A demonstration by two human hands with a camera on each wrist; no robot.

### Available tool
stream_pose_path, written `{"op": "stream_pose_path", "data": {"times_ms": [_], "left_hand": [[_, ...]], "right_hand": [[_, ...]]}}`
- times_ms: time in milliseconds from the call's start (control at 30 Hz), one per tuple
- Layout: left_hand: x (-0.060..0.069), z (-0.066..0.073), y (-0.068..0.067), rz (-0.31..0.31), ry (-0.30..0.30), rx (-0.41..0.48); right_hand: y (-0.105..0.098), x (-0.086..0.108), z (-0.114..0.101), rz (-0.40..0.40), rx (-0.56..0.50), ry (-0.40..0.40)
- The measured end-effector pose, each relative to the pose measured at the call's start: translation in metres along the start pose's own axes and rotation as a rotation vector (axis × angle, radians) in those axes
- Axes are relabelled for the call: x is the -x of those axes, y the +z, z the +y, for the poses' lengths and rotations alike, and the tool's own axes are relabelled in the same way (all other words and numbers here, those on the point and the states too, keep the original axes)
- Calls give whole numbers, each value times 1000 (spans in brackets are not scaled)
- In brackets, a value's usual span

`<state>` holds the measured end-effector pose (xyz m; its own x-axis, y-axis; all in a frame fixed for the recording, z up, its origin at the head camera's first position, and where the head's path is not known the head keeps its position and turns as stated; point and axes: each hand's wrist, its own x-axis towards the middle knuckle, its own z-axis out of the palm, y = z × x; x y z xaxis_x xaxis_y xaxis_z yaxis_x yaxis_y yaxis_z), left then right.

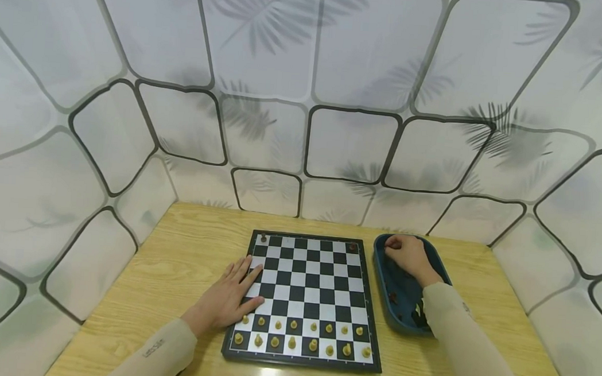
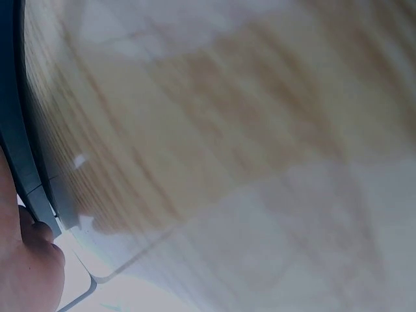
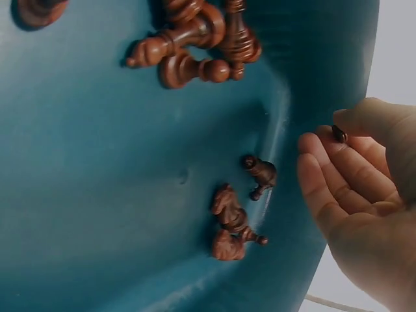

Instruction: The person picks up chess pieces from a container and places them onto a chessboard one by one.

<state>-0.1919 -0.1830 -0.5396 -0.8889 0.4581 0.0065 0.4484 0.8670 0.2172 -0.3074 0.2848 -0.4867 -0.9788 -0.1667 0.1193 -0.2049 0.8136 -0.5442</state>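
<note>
Right of the square black-and-white chessboard (image 1: 306, 277), a dark-brown chessman (image 3: 339, 134) was pinched by the right hand (image 1: 412, 255); a drop was risked by fingertip hold; a board-nudge by the spread-fingered left hand (image 1: 227, 295).

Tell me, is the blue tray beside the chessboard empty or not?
Not empty: the right wrist view shows several brown chess pieces lying inside the blue tray, some bunched together.

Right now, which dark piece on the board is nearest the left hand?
The far-left corner piece, beyond the left hand; the other dark piece holds the far-right corner.
</note>
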Motion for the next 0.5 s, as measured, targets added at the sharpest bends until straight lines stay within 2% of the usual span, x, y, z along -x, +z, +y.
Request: {"op": "stream_pose_path", "data": {"times_ms": [500], "left_hand": [[1, 0, 1, 13, 7, 6]], "right_hand": [[-8, -1, -20, 15, -112, 9]]}}
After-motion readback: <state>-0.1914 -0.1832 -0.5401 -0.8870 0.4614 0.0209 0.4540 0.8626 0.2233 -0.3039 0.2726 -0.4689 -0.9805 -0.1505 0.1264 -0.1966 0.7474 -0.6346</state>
